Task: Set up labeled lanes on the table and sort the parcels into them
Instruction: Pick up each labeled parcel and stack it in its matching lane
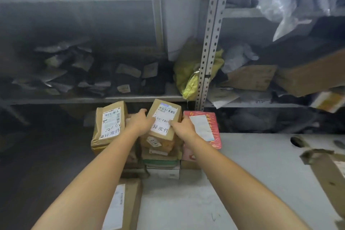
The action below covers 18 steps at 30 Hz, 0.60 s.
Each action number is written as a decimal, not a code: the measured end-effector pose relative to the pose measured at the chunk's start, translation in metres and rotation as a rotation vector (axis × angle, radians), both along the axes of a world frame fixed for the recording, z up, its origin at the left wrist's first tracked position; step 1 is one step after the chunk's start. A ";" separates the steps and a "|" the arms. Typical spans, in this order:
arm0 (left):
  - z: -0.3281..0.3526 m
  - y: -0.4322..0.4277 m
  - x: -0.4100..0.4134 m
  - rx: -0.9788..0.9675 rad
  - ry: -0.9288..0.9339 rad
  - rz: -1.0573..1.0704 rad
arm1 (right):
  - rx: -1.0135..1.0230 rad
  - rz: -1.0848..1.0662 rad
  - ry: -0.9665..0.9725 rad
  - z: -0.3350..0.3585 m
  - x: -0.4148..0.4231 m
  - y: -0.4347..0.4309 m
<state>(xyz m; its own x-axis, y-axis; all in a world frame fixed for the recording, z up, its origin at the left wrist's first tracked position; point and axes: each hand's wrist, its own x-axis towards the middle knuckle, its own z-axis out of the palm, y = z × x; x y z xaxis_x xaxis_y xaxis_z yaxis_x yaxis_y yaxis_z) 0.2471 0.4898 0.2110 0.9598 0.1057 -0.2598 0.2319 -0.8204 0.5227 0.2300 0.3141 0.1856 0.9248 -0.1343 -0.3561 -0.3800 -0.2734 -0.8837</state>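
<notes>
Head view. The small brown parcel (pixel 164 115) sits at the centre of the frame, tilted, on top of a stack of parcels (pixel 160 157) at the far left edge of the grey worktop (pixel 242 183). It lies directly between the two hands, which are apart and clamped on its opposite sides.

The left hand (pixel 139 121) grips the parcel's left side, fingers curled over its far edge. The right hand (pixel 182 127) grips the right side, with the thumb lying on the parcel's top face at the edge of a white label (pixel 159 128) bearing printed characters. A barcoded shipping label occupies the face above it. Both forearms reach in from the lower edge of the frame.

Just left of the held parcel stands a tall brown parcel (pixel 109 125), also labelled. Just right of it lies a red parcel (pixel 203 129) with a white label, touching the right hand. A flat parcel (pixel 121 205) lies at the lower centre, and a cardboard piece (pixel 324 172) at the right edge.

Behind, a metal shelf rack (pixel 209 46) fills the upper frame, holding dark bags, boxes and a yellow bag (pixel 188 73). That area is blurred.
</notes>
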 end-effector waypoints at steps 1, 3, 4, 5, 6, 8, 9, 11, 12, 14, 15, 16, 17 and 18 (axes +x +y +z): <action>-0.003 0.000 0.002 -0.017 0.023 -0.010 | 0.027 -0.008 0.017 -0.002 0.001 0.000; -0.005 -0.002 0.002 -0.076 0.050 -0.023 | 0.088 -0.030 0.043 -0.007 0.001 0.001; -0.004 -0.003 0.001 -0.105 0.047 -0.022 | 0.106 -0.047 0.043 -0.009 0.001 0.001; -0.003 -0.002 0.000 -0.135 0.034 -0.017 | 0.105 -0.062 0.032 -0.007 0.001 0.003; 0.000 -0.001 -0.001 -0.164 0.013 -0.006 | 0.103 -0.074 0.011 -0.004 0.002 0.004; 0.009 0.002 -0.001 -0.220 -0.037 0.024 | 0.070 -0.080 -0.054 0.008 0.003 0.005; 0.014 0.002 -0.002 -0.251 -0.062 0.037 | 0.053 -0.078 -0.083 0.017 0.002 0.005; 0.028 -0.002 -0.003 -0.335 -0.102 0.046 | 0.048 -0.088 -0.132 0.037 0.000 -0.002; 0.036 -0.007 -0.003 -0.375 -0.111 0.041 | 0.046 -0.100 -0.149 0.046 -0.002 -0.009; 0.050 -0.025 -0.003 -0.433 -0.120 0.002 | 0.040 -0.144 -0.181 0.065 -0.009 -0.030; 0.057 -0.039 -0.003 -0.461 -0.117 -0.027 | 0.042 -0.174 -0.197 0.075 -0.015 -0.046; 0.062 -0.055 -0.004 -0.491 -0.111 -0.052 | 0.039 -0.199 -0.214 0.084 -0.021 -0.062; 0.068 -0.070 -0.005 -0.519 -0.106 -0.078 | 0.029 -0.223 -0.223 0.092 -0.028 -0.078; 0.075 -0.091 -0.009 -0.549 -0.099 -0.111 | 0.019 -0.248 -0.236 0.102 -0.039 -0.099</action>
<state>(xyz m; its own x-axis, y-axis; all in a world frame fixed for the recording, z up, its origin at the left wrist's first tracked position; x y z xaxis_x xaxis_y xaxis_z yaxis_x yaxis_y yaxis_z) 0.2380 0.3990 0.2857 0.9801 -0.1227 -0.1564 0.0878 -0.4386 0.8944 0.1905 0.2147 0.2874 0.9218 -0.3610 -0.1412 -0.2177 -0.1807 -0.9591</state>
